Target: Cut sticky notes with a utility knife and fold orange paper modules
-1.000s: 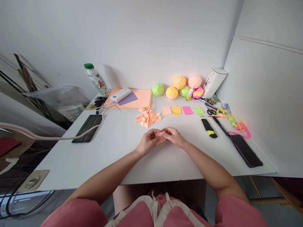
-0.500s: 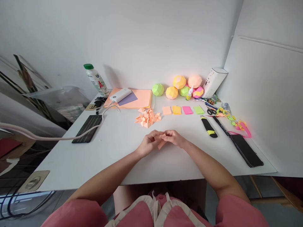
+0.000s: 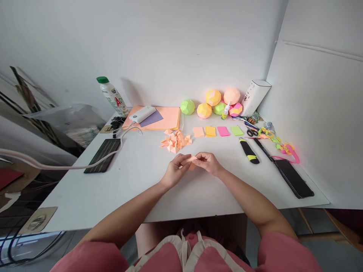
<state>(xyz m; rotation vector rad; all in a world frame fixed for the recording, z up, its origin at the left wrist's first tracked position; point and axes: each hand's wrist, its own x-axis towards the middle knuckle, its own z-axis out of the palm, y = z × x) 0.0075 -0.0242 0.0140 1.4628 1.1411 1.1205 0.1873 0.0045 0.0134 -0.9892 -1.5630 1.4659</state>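
Between my two hands is a small peach piece of paper [image 3: 192, 166], partly covered by the fingers. My left hand [image 3: 176, 169] pinches it from the left, and my right hand [image 3: 207, 163] pinches it from the right; the fingertips nearly meet. Just beyond them lies a pile of folded peach paper pieces [image 3: 175, 141]. Small square paper stacks sit in a row behind the hands: peach [image 3: 198, 132], orange [image 3: 210, 131], pink [image 3: 223, 131] and green [image 3: 236, 130].
Faceted paper balls [image 3: 213, 97] and a glue bottle [image 3: 225, 111] stand by the wall. To the right lie a utility knife [image 3: 249, 151], scissors [image 3: 252, 132] and a black case [image 3: 293, 177]. On the left are a phone [image 3: 102, 155], a power bank [image 3: 142, 114] on peach sheets [image 3: 170, 120], and a bottle [image 3: 113, 97].
The peach paper has turned between my fingers, so less of it hangs below them. Both hands stay close together. The whole view has shifted slightly.
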